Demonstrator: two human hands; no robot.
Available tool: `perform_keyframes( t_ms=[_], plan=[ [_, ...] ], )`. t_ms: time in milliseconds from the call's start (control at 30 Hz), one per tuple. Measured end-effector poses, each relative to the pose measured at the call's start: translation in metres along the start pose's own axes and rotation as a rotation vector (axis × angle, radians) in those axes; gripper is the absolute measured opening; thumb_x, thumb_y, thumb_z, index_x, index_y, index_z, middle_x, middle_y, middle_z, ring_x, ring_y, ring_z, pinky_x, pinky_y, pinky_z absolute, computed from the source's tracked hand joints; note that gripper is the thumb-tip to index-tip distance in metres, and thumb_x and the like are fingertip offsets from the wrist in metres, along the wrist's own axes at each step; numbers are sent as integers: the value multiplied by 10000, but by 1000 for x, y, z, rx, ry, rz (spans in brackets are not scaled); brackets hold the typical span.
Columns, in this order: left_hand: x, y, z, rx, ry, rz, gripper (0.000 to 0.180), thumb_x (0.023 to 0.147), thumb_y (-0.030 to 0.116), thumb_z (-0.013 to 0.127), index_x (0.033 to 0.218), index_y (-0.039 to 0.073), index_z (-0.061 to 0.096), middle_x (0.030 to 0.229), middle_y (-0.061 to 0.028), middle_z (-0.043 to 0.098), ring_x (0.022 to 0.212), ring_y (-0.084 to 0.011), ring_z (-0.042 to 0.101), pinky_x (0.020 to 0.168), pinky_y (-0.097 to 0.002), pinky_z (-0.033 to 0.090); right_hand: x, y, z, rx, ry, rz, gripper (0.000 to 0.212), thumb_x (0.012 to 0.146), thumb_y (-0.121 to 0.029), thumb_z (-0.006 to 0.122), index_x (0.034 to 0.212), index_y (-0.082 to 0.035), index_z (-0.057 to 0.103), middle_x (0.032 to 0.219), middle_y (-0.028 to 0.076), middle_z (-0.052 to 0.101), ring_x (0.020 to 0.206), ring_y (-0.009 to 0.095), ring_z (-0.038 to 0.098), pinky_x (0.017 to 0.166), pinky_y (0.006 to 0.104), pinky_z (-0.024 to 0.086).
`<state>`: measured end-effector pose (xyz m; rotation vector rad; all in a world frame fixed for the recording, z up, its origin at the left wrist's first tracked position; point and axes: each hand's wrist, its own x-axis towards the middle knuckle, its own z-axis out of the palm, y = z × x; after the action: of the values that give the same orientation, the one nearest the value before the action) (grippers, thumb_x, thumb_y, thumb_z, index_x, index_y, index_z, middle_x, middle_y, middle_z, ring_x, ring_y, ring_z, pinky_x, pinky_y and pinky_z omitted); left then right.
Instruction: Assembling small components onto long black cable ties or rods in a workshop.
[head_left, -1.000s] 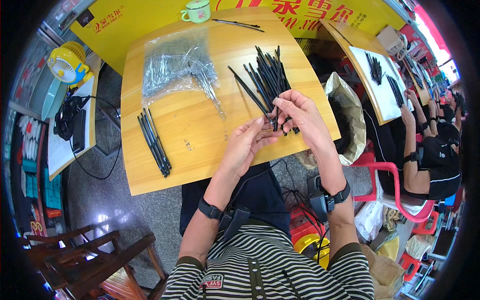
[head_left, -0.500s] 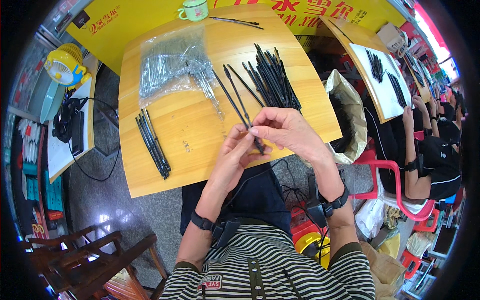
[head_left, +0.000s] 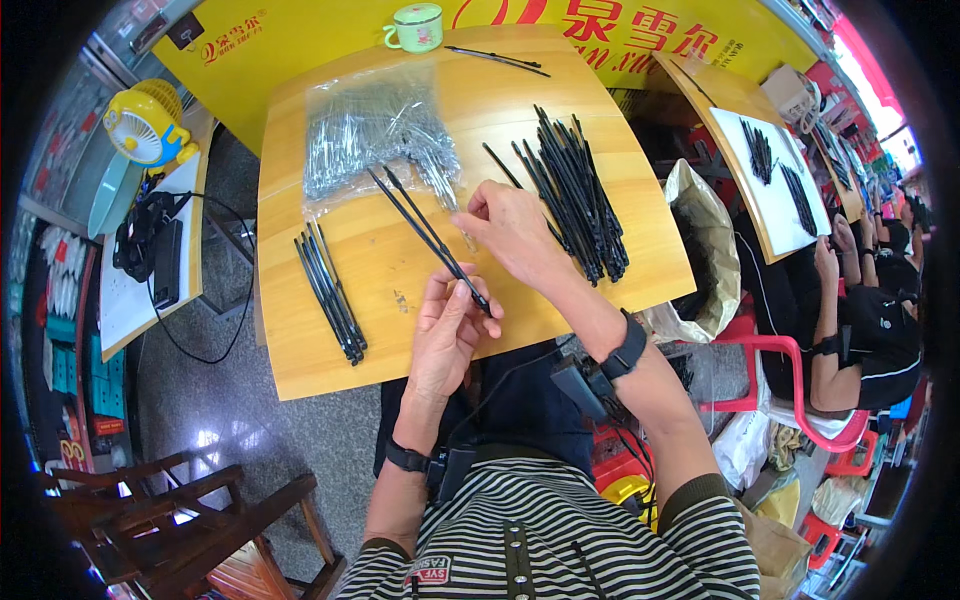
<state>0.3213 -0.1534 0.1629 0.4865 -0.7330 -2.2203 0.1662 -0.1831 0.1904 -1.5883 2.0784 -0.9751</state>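
Note:
My left hand [head_left: 443,335] is closed round the lower ends of a pair of thin black rods [head_left: 425,230], which point up and to the left over the table. My right hand [head_left: 512,232] is beside the clear thin sleeves [head_left: 432,165] that stick out of a plastic bag. Its thumb and fingers are pinched together; whether anything is in them is too small to tell. The clear plastic bag [head_left: 345,120] lies flat, full of such sleeves. To the right lies a large pile of black rods [head_left: 580,195]. A smaller row of rods [head_left: 328,290] is at the left.
A pale green cup [head_left: 418,28] and a few dark rods [head_left: 497,60] are at the far edge of the wooden table [head_left: 400,350]. A paper sack [head_left: 715,300] stands against its right side. A yellow fan [head_left: 145,125] is at the left; another person [head_left: 865,330] works at the right.
My right hand has left the rods and moved up and left to the clear sleeves. My left hand keeps hold of the rods, which now lean further left.

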Motion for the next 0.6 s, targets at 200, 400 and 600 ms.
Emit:
perform_keyframes(
  t_ms=[200, 400, 600],
  plan=[
    [0, 0, -2, -42, -12, -35, 218, 941, 150, 428, 1148, 80, 430, 892, -79, 505, 750, -175, 554, 566, -251, 474, 15, 0, 13, -131, 64, 9, 242, 738, -199, 645, 761, 38, 604, 641, 168, 606, 603, 301, 599, 591, 364, 476],
    [-2, 2, -1, -65, -28, -41, 213, 940, 149, 430, 1142, 85, 432, 892, -77, 504, 753, -174, 557, 557, -241, 485, 19, -2, -8, 102, -126, 227, 188, 740, -147, 620, 734, 39, 593, 601, 109, 596, 569, 161, 596, 519, 295, 478],
    [-2, 4, 2, -52, -13, -63, 239, 939, 166, 437, 1158, 71, 428, 899, -77, 505, 754, -166, 562, 563, -225, 496, 10, 3, -21, 365, -200, 361, 162, 751, -120, 582, 789, 36, 564, 688, 93, 616, 564, 127, 588, 524, 247, 513]
  ],
)
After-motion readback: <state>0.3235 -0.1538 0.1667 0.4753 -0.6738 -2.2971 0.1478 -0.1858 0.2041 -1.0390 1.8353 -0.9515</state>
